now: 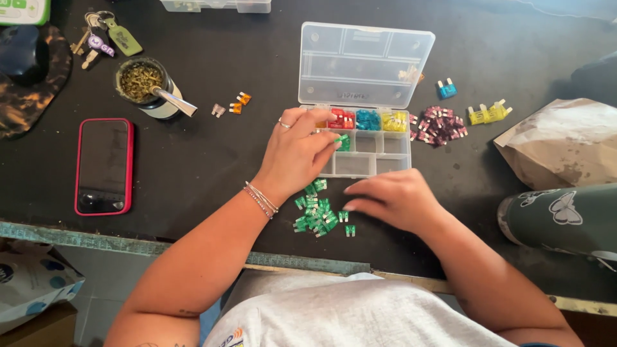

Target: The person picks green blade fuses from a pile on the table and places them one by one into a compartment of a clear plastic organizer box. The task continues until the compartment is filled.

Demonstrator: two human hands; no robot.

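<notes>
A clear plastic organizer box (366,164) lies open on the dark table, its lid (364,64) tipped back. Its far compartments hold red, blue and yellow blade fuses. My left hand (297,149) rests over the box's left side, fingers pinched on green fuses (343,141) at a middle compartment. My right hand (393,199) lies palm down in front of the box, fingertips touching the loose pile of green fuses (316,215) on the table.
A red-cased phone (104,165) lies at left, with a herb-filled cup with a metal straw (144,87) and keys (103,37) behind it. Orange fuses (238,103), purple fuses (438,125), yellow fuses (488,114), a blue fuse (447,88), a paper bag (562,141) and a green bottle (565,218) surround the box.
</notes>
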